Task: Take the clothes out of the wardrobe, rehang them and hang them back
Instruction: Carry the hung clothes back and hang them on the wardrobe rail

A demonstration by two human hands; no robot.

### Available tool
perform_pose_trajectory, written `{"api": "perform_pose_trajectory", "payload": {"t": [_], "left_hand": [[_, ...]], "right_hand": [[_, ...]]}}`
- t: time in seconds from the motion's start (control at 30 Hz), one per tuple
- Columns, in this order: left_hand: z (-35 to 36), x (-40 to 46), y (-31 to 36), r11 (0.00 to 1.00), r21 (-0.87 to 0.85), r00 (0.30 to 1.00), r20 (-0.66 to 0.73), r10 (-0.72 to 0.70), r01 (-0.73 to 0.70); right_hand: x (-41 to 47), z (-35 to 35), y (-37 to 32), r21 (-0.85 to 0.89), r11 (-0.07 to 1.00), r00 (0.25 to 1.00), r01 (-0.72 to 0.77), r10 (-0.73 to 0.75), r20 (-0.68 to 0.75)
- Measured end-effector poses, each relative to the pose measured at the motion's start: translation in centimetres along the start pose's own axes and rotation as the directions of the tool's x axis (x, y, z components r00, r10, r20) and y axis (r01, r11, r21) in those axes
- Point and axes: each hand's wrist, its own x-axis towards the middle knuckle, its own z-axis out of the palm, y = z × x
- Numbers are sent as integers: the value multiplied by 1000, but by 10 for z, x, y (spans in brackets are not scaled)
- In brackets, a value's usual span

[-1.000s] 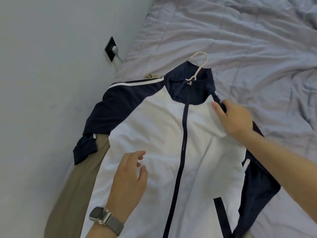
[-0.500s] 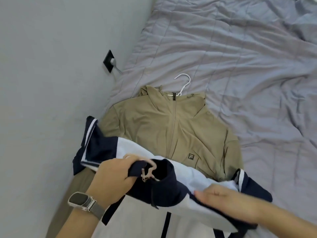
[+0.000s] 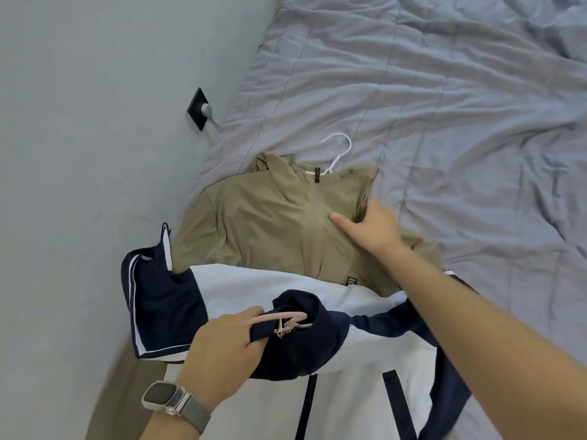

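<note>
Gripping the navy collar and pink hanger hook (image 3: 282, 317) of the white-and-navy jacket (image 3: 254, 290), the left hand (image 3: 222, 347) holds it just below the tan jacket (image 3: 263, 223), where the right hand (image 3: 374, 227), half a second ago on the white jacket, now rests open-fingered.

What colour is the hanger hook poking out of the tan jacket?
White. The hook shows best in the head view, above the tan jacket collar.
</note>
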Motion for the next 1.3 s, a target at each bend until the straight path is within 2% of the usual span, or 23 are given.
{"api": "perform_pose_trajectory", "payload": {"t": [0.07, 0.13, 0.2, 0.43, 0.53, 0.6, 0.67, 0.73, 0.77, 0.87, 0.97, 1.07, 1.17, 1.3], "left_hand": [[-3, 0, 1, 1000, 0, 1000, 8, -4, 4], [-8, -3, 2, 1000, -10, 1000, -1, 11, -11], [-14, -6, 5, 1000, 26, 1000, -2, 10, -10], [-6, -25, 4, 998, 27, 998, -28, 55, -54], [-6, -35, 13, 990, -94, 985, -150, 88, -103], [-14, -40, 18, 964, -239, 961, -272, 46, -114], [-25, -40, 21, 925, -350, 933, -359, 17, -151], [-37, -36, 25, 902, -397, 924, -383, 6, -170], [-43, -33, 27, 899, -401, 924, -382, 11, -177], [-57, -30, 37, 914, -340, 921, -380, 84, -223], [-68, -33, 46, 897, -330, 917, -362, 168, -294], [-76, -36, 47, 900, -357, 937, -324, 130, -248], [-84, -39, 47, 918, -381, 968, -249, 13, -110], [-95, -63, 64, 952, -306, 985, -167, -45, -9]], "right_hand": [[-27, 10, -6, 121, 992, 991, 24, -40, 130], [-53, 17, 1, 119, 988, 960, 99, -127, 250], [-80, 16, 9, 140, 987, 937, 84, -126, 325], [-153, -9, 33, 190, 982, 885, 1, -90, 457], [-172, -28, 34, 364, 930, 847, -40, -161, 506], [-181, -40, 35, 502, 856, 833, -123, -187, 522], [-189, -51, 32, 537, 830, 828, -152, -190, 527], [-192, -62, 27, 551, 824, 845, -132, -197, 497], [-194, -65, 23, 546, 833, 862, -88, -210, 460], [-207, -68, 5, 380, 902, 872, 205, -344, 347], [-225, -64, -4, 377, 880, 861, 287, -410, 301], [-245, -70, -10, 431, 871, 866, 237, -390, 313], [-265, -88, -25, 541, 836, 818, 94, -375, 436], [-291, -100, -47, 429, 900, 851, 77, -283, 443]]}}
